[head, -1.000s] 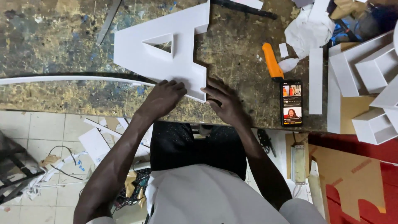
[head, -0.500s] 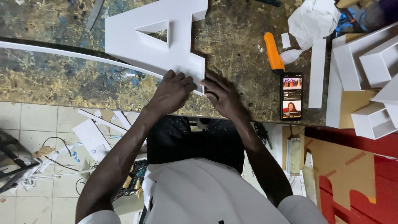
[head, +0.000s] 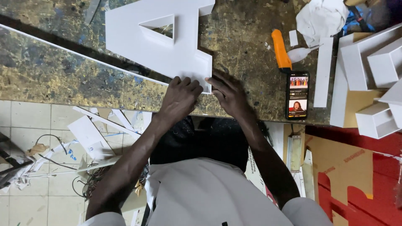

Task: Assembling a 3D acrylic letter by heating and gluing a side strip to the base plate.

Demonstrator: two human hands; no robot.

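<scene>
Both hands' fingers pinch white foam letter (head: pixel 161 39) corner | left hand (head: pixel 179 98), right hand (head: pixel 228 94) | grip partly hidden

your big white foam letter (head: pixel 161 39) with a triangular cutout lies flat on the workbench, its near corner at the bench edge.

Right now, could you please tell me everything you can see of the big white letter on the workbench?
The white letter is a large block shape with a triangular cut-out, made of what looks like smooth white plastic or foam board with raised side walls. It lies flat on the stained workbench, its top cut off by the picture's edge. The left hand and right hand press at its near corner, where a thin white strip runs along its edge.
</scene>
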